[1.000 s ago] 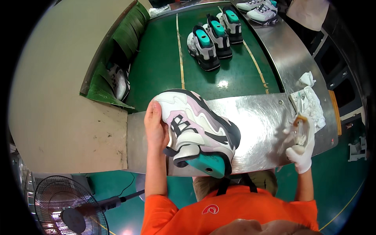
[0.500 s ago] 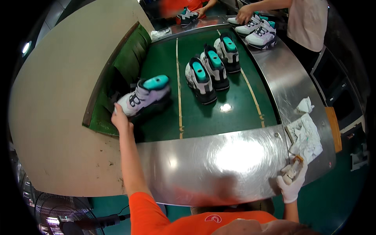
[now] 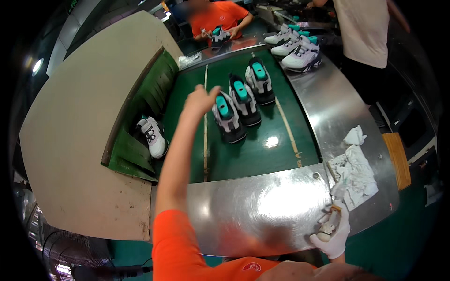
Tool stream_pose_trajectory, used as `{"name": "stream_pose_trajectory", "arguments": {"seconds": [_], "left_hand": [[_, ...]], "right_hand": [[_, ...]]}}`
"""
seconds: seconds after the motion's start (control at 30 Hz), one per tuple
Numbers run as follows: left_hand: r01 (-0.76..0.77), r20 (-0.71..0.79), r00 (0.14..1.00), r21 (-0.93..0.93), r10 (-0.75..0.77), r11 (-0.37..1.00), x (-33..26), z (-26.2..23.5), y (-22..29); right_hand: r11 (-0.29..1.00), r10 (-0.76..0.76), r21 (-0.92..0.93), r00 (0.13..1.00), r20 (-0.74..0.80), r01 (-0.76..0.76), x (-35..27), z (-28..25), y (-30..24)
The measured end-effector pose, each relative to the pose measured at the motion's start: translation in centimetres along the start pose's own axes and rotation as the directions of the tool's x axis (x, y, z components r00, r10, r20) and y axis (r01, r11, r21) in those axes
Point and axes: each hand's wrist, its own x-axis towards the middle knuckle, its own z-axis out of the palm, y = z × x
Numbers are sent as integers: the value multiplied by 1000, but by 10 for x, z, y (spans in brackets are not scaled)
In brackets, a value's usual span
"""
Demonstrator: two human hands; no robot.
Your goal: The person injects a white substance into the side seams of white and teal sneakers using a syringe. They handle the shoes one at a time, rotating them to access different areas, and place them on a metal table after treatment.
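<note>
My bare left hand [image 3: 201, 99] reaches over the green belt, fingers apart and holding nothing. It is beside the nearest sneaker [image 3: 228, 122] of a row of three. The middle sneaker [image 3: 245, 102] and the far sneaker [image 3: 260, 83] are also white and black with teal insides. Another white sneaker [image 3: 154, 138] is at the flap opening on the left, toe toward me. In a white glove, my right hand [image 3: 338, 236] is closed around a small whitish lump with a brown end [image 3: 335, 208], its kind unclear, over the metal table edge.
White cloths [image 3: 356, 175] lie on the metal border [image 3: 243, 201] at right. More sneakers [image 3: 302, 57] stand at the far right. A person in orange [image 3: 220, 21] handles a shoe across the belt; another person [image 3: 363, 33] stands right. A green flap curtain [image 3: 140, 103] edges the beige board [image 3: 84, 140].
My left hand has let go of the white sneaker at the flap opening and moved right toward the row. The released sneaker is turned with its toe toward me.
</note>
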Motion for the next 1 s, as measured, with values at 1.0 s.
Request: {"name": "stream_pose_trajectory", "arguments": {"seconds": [1.0], "left_hand": [[-917, -56, 399, -26, 915, 398, -352, -66, -58]], "right_hand": [[956, 141, -288, 941, 307, -50, 28, -54, -60]]}}
